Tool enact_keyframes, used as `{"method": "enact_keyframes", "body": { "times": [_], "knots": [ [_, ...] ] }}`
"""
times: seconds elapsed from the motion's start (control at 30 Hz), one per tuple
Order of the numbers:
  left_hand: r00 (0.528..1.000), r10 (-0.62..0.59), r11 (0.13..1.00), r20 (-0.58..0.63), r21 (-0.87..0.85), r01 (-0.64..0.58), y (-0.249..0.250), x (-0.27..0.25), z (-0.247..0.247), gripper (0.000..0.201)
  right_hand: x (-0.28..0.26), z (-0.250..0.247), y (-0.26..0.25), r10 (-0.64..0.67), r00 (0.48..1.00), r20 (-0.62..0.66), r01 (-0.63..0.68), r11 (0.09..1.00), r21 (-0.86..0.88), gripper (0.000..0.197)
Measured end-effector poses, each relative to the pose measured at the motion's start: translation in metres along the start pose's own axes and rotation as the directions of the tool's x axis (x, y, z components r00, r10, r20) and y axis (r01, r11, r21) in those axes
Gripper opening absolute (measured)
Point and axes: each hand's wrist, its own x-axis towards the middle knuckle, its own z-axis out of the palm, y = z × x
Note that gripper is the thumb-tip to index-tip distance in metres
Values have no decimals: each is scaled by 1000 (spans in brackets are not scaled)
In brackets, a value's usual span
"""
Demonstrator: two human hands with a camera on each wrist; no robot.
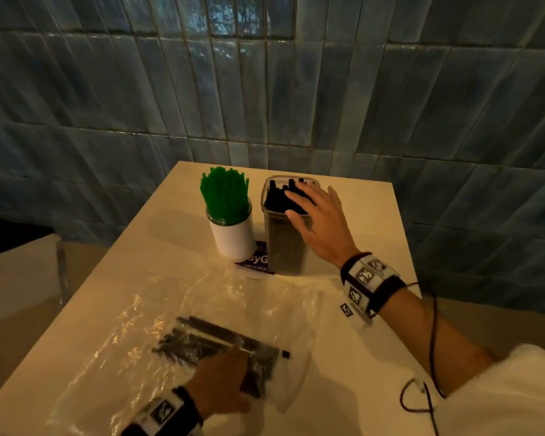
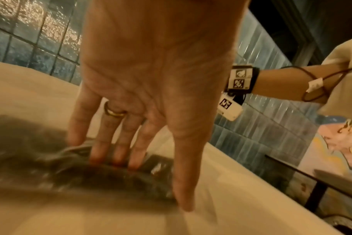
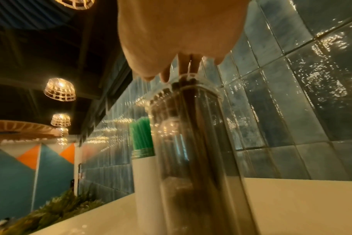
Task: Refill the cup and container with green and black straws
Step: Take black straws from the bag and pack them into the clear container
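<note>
On the white table, against the blue tiled wall, stands a clear container packed with black straws. The right hand hovers over its open top, fingers straight and loosely spread, tips touching the straw ends. Just left of the container is a white cup full of green straws; a dark card lies at the container's foot. Nearer the person than the container, a clear plastic bag lies flat holding more black straws. The left hand presses on it, fingers extended, a ring on one.
</note>
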Motion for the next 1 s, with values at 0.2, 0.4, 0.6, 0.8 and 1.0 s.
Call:
{"method": "enact_keyframes", "body": {
  "times": [0.2,0.4,0.6,0.8,1.0],
  "knots": [
    [955,111,994,-277,40,-104,-20,6,40,46,-123,19,-21,192,980,45,-197,933,300,20],
    [932,206,977,-298,10,-213,-40,11,46,19,-200,68,-23,203,778,594,-293,954,58,40],
    [916,227,969,-332,-16,-246,-36,9,42,17,-181,82,-39,175,783,598,-284,954,94,41],
    [904,262,962,-337,10,-275,-37,6,43,35,-156,90,-54,131,642,756,-303,948,92,32],
    [874,343,939,-345,101,-329,-39,2,45,33,-143,92,-70,176,550,816,-250,967,-40,45]
  ]
}}
